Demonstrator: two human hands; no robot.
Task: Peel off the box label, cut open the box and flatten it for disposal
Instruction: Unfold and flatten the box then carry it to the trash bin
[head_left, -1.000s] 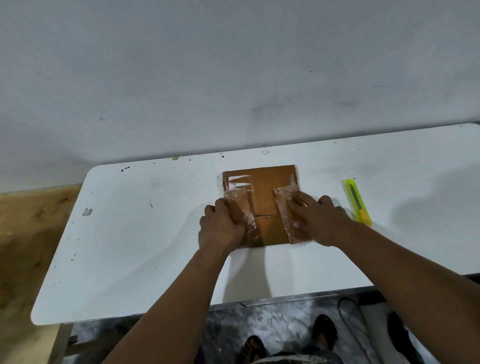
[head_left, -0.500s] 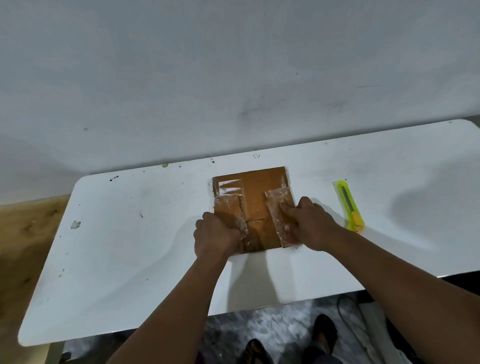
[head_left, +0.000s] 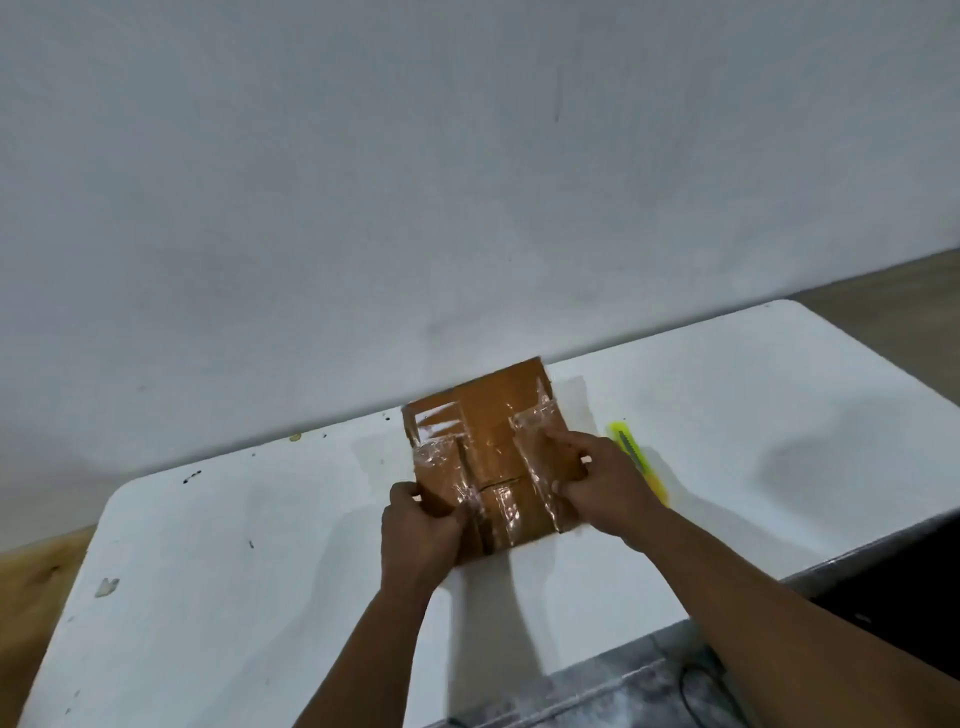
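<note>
Both hands now gripping the box, near edge coming up off the table.
Left hand (head_left: 415, 525) pinches the near-left edge of the box (head_left: 493, 447); right hand (head_left: 602, 480) clamps its right side, thumb underneath. 0.5 s ago both pressed it flat. Cutter (head_left: 636, 462) unmoved, beside the right hand on the table (head_left: 234, 571).

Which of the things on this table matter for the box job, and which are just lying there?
For the job:
cardboard box, flattened and taped, gripped by the left hand and right hand
yellow cutter, on the table by the right hand

Lying about:
small scrap near the table's left edge
crumb at the far edge
</note>
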